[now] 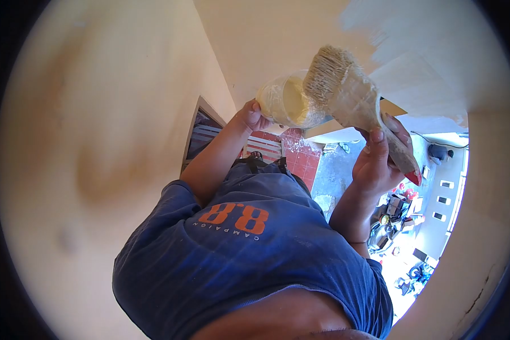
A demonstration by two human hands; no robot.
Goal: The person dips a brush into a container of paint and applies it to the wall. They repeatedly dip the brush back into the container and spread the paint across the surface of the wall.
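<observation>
My left hand [253, 117] grips the side of a translucent plastic tub [273, 102], tilted with its mouth toward the right. Pale cream paint coats the tub's inside wall and rim. In my right hand [378, 158] is a wide paintbrush [354, 99], fingers and thumb wrapped around its handle. The brush points up and left, its bristles caked with the cream paint and overlapping the tub's rim in this view. Red colour shows on the butt end of the handle, below my hand.
A cream wall [96, 141] rises close on my left. Paler brushed patches mark the surface [402, 34] at upper right. Far below lie red floor tiles [301, 158], a cluttered heap of items [399, 212] and a person [438, 153]. A cracked edge [481, 289] stands at right.
</observation>
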